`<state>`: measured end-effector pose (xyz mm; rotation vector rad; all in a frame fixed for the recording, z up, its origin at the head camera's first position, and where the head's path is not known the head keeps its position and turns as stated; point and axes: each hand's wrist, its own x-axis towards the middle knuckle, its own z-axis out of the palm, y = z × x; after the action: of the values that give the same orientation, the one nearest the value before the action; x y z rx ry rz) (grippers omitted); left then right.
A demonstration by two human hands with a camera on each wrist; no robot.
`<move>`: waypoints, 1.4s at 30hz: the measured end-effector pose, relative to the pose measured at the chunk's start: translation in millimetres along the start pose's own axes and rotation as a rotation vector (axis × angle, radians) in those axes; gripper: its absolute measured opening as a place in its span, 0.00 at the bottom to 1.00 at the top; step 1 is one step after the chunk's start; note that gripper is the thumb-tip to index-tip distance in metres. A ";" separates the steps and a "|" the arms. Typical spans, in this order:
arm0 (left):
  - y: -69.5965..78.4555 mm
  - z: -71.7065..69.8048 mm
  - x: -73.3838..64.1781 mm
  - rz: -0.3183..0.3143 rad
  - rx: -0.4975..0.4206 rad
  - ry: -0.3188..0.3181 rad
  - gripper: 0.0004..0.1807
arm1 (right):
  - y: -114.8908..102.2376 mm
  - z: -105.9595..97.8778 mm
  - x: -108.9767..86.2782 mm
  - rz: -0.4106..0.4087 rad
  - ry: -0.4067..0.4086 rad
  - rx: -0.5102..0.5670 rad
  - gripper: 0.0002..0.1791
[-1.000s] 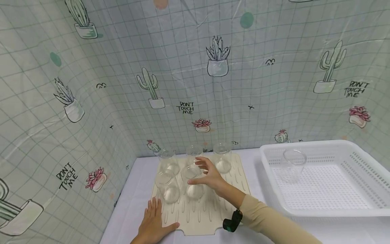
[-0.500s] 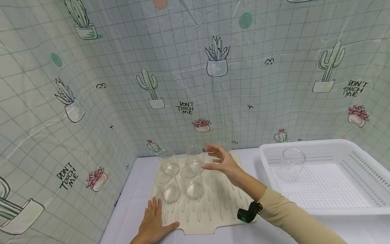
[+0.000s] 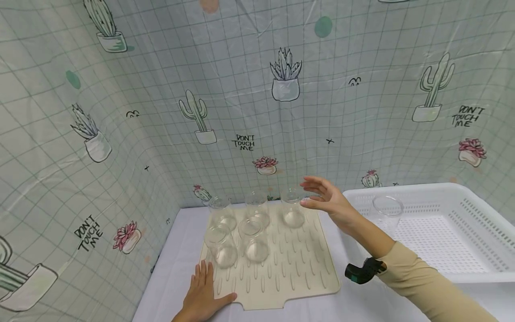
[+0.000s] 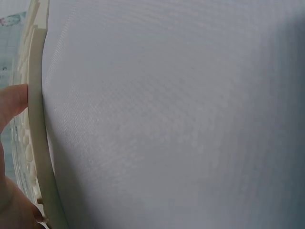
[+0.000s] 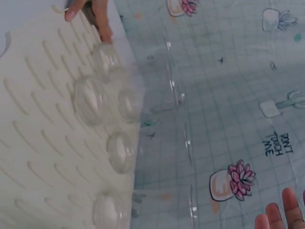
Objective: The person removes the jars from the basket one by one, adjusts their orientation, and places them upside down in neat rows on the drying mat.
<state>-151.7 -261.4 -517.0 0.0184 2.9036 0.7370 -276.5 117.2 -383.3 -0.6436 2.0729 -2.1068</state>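
Several clear cups stand upright in two rows on a cream ribbed drying mat (image 3: pixel 297 277). In the front row are the left cup (image 3: pixel 223 250) and the middle cup (image 3: pixel 256 246). Behind them are the back-left cup (image 3: pixel 224 214), back-middle cup (image 3: pixel 257 208) and back-right cup (image 3: pixel 293 212). My left hand (image 3: pixel 199 290) rests with fingers spread on the mat's left front edge; its thumb (image 4: pixel 14 102) touches the rim in the left wrist view. My right hand (image 3: pixel 327 201) hovers beside the back-right cup, fingers loosely bent, holding nothing.
A white perforated basket (image 3: pixel 402 279) stands to the right on the white tablecloth (image 3: pixel 306 308), with one clear cup (image 3: pixel 387 210) inside near its left wall. A cactus-print curtain (image 3: pixel 225 112) hangs behind and to the left.
My right hand has moved right from above the front-middle cup, past the back-right cup, toward the basket, holding nothing. The left hand and the cups have stayed put.
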 end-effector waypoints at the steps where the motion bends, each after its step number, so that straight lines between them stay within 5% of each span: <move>1: -0.4 0.3 0.1 -0.002 0.003 -0.001 0.70 | -2.1 -4.4 -1.4 -0.001 0.003 -0.006 0.38; 17: -4.4 3.4 2.1 -0.006 0.006 -0.002 0.70 | -18.9 -76.3 -27.9 -0.117 0.103 -0.200 0.35; 33: -4.7 4.9 5.0 -0.027 -0.017 -0.003 0.70 | -8.9 -149.3 -57.0 -0.056 0.292 -0.360 0.36; 42: -3.0 4.4 5.4 -0.025 -0.011 0.000 0.70 | 7.3 -172.7 -68.6 -0.008 0.313 -0.411 0.37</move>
<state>-156.3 -261.7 -523.0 -0.0197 2.8940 0.7489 -280.9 302.3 -400.7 -0.3761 2.7151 -1.8965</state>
